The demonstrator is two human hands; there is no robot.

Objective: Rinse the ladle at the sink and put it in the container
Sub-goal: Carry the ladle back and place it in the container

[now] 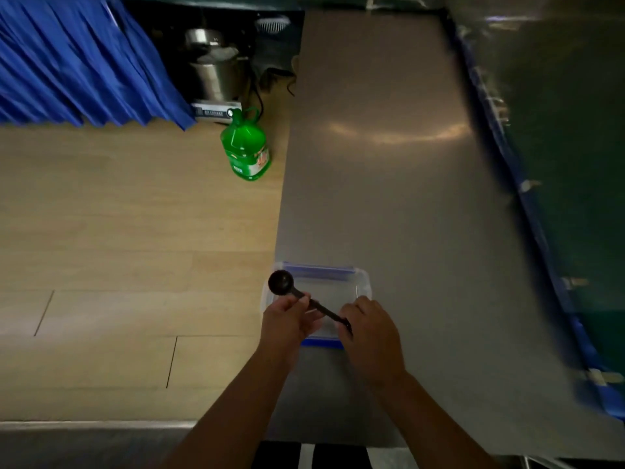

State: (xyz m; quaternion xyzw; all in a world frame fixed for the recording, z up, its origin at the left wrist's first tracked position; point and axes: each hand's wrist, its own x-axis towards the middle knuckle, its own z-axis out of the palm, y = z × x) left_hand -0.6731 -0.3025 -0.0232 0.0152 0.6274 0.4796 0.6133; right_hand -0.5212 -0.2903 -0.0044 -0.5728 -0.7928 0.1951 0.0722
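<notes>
A small black ladle (281, 282) is held over a clear plastic container (362, 282) with blue clips. The container sits at the near left edge of a steel counter (389, 164). My left hand (287, 321) grips the handle just below the round bowl. My right hand (367, 328) pinches the handle's far end. The ladle lies nearly level, its bowl pointing left past the container's rim. No sink is in view.
A green plastic jug (246, 147) stands on the wooden floor (135, 231) beside the counter. Behind it a steel pot (216, 76) sits on a cooker. A blue curtain (77, 59) hangs at the upper left. A blue-taped edge (527, 198) borders the counter's right side.
</notes>
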